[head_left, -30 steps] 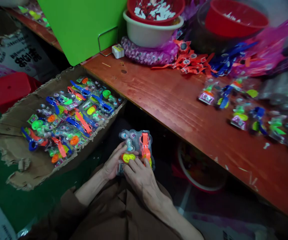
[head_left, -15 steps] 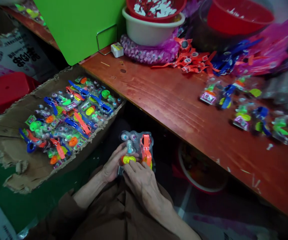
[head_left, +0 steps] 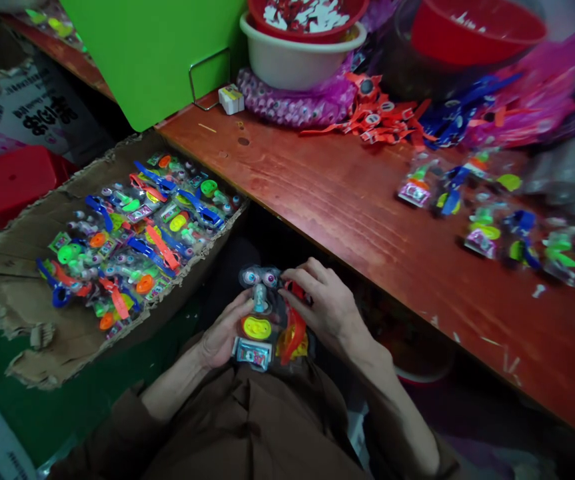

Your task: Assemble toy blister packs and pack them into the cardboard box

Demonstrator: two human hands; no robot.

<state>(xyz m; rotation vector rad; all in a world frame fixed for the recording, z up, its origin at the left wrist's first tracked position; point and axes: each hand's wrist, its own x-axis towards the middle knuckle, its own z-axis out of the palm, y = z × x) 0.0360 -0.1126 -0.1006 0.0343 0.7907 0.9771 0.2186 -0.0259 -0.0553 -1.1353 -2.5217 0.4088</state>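
Above my lap is a clear plastic blister tray [head_left: 274, 312], tilted towards me. My left hand [head_left: 224, 335] is closed on its left edge. Bent over the upper right corner, my right hand [head_left: 331, 303] has its fingers at the top of an orange toy watch [head_left: 294, 337], partly covering it. Two eyeball toys [head_left: 260, 277] fill the top pockets. Below them sit a pale bluish piece [head_left: 260, 297], a yellow oval piece on orange [head_left: 256, 327] and a small printed packet [head_left: 252, 354]. Something yellow shows behind the watch's lower strap.
A torn cardboard box [head_left: 20, 257] on the left holds several filled trays. On the wooden table [head_left: 297, 183] stand a white basin [head_left: 297, 63], orange watches [head_left: 380, 117], blue straps [head_left: 460, 117] and more filled trays [head_left: 482, 233]. A red stool [head_left: 12, 180] is far left.
My right hand has moved up and right, from the tray's lower middle to the top of the orange watch. The yellow piece and packet are now uncovered. My left hand keeps its hold.
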